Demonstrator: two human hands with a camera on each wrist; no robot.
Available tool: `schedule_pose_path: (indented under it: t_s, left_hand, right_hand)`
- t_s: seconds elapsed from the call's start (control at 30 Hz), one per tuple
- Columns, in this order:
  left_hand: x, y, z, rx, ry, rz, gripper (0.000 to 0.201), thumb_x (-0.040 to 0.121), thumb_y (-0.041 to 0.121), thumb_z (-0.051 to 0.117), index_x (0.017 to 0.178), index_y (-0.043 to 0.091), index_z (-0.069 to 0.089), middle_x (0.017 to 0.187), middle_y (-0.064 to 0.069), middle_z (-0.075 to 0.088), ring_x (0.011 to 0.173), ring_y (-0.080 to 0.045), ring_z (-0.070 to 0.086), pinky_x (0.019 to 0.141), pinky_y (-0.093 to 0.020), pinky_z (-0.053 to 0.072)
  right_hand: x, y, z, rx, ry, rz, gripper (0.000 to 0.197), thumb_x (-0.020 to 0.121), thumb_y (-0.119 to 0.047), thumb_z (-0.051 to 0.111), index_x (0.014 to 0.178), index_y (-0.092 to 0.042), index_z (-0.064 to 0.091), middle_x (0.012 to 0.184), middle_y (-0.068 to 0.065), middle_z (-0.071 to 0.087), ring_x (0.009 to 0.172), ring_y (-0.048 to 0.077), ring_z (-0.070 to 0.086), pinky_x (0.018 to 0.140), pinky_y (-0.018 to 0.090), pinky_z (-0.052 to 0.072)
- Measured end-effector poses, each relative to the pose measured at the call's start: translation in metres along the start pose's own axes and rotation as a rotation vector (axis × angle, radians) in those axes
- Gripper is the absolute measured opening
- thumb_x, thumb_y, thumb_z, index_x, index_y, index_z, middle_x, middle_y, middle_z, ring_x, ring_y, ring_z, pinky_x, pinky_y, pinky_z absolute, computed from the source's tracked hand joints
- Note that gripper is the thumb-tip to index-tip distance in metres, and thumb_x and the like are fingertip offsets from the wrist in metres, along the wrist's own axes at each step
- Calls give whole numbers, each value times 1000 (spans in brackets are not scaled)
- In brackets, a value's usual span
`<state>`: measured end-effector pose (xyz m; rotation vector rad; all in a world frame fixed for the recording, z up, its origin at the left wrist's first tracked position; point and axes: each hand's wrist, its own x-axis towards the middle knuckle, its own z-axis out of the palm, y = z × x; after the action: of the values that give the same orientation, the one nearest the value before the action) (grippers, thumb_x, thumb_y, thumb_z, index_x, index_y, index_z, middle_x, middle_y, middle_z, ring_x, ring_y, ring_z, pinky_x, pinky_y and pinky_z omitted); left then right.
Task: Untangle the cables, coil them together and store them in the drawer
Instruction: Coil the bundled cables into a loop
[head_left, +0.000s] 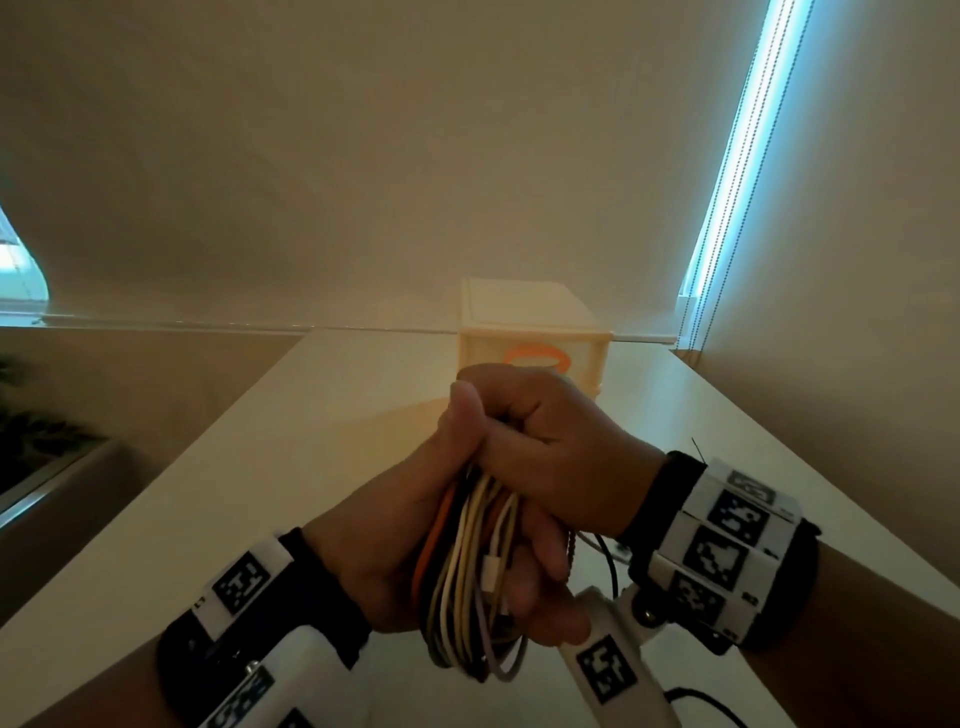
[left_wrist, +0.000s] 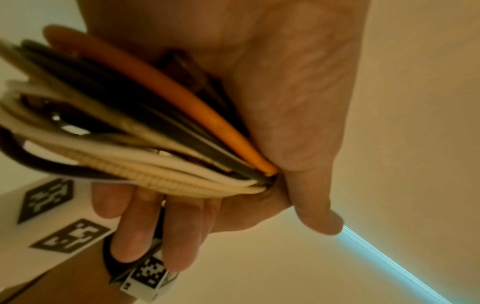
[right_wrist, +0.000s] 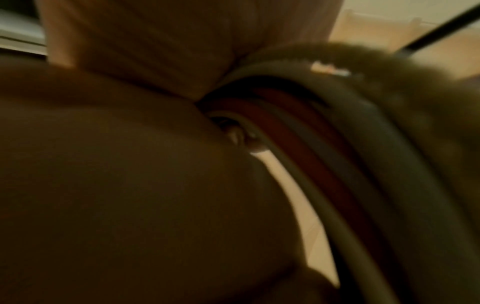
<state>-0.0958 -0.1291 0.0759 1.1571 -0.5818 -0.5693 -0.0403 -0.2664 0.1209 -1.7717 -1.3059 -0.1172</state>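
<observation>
both hands clasp the coiled bundle of orange, black and cream cables (head_left: 467, 566) above the white counter (head_left: 270, 467): left hand (head_left: 410, 525) wrapped beneath, right hand (head_left: 545, 436) clenched on top. light, springy; grip mid-coil.

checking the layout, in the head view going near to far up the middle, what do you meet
coiled cables → left hand and right hand, both gripping the coil → cream drawer box with its orange handle → roller blind
</observation>
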Motion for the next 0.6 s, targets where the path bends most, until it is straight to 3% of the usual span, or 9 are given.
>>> schedule_pose_path:
  t_s: [0.03,0.1,0.17,0.27,0.33,0.43,0.53,0.6]
  left_hand:
    - [0,0,0,20,-3,-1,90,70,88,56,87,1,74,68,-7,70,79,-30,66,82,-42,50]
    - [-1,-1,-1,60,-22,9,80,73,84,58,92,9,77,73,-2,73,84,-29,64,80,-39,52]
    - [-2,0,1,83,-50,42,59,82,68,66,96,12,77,77,1,74,86,-28,64,82,-39,52]
    - [3,8,6,52,-26,36,21,85,27,71,86,6,72,66,-1,67,75,-27,66,76,-36,50]
    - [7,8,9,-2,21,49,14,81,14,61,79,0,62,58,-5,57,63,-25,60,70,-36,43]
    - [11,7,9,-123,68,47,12,83,13,55,79,2,53,57,-5,49,57,-22,53,67,-37,37]
    - [13,8,11,-93,134,11,18,84,19,61,79,2,61,58,-6,52,62,-25,58,70,-35,45]
    - [12,11,14,-35,146,-2,21,83,24,70,80,3,67,63,-9,56,72,-31,65,76,-37,50]
  right_hand:
    - [1,-1,0,-33,-18,-23,25,94,-28,51,71,-34,57,68,-16,55,63,7,57,60,25,45]
    - [2,-3,-3,-99,-47,-76,31,96,-23,53,67,-15,54,67,-11,48,60,10,50,58,24,42]
    - [4,-7,-7,-132,-61,-102,34,98,-16,55,65,-8,51,67,-7,46,60,12,49,57,24,42]
    - [4,-11,-15,-78,-41,-91,22,94,-18,58,72,-13,60,79,0,56,72,15,58,66,30,49]
    - [3,-9,-16,40,4,0,17,93,-24,58,81,-15,65,85,-1,60,79,12,61,73,28,50]
    - [-1,-1,-12,139,41,122,33,96,-30,52,79,-4,63,74,0,57,72,12,56,71,29,46]
    - [-1,5,-13,103,59,121,35,94,-26,49,71,-2,57,68,12,53,65,24,51,64,42,45]
    - [1,3,-19,99,25,93,34,93,-23,50,72,2,55,69,21,53,65,34,52,61,44,46]
